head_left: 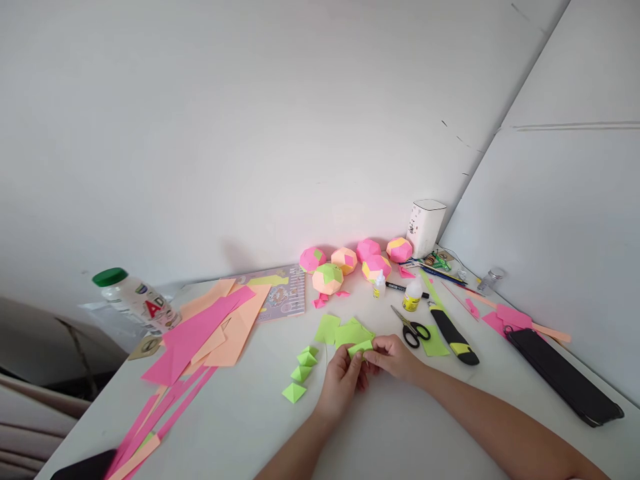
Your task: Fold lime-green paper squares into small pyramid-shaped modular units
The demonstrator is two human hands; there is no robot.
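Observation:
Between both hands, near the front middle of the table, is a small folded piece of green paper (360,348). My left hand (343,375) pinches its left end, thumb on top. My right hand (395,357) grips its right end with thumb and fingers closed. Just behind them lie loose green paper squares (328,329). To the left stand several small folded green pyramids (294,392) in a slanting row. Black-handled scissors (413,329) rest open behind my right hand, beside a box cutter (454,337) with a black and yellow handle.
Several faceted paper balls (327,279) line the wall. Two glue bottles (413,295) and a black marker (397,287) stand or lie nearby. Pink and peach paper sheets (200,333) and a tilted-looking white bottle (135,300) are left. A black case (565,377) lies right.

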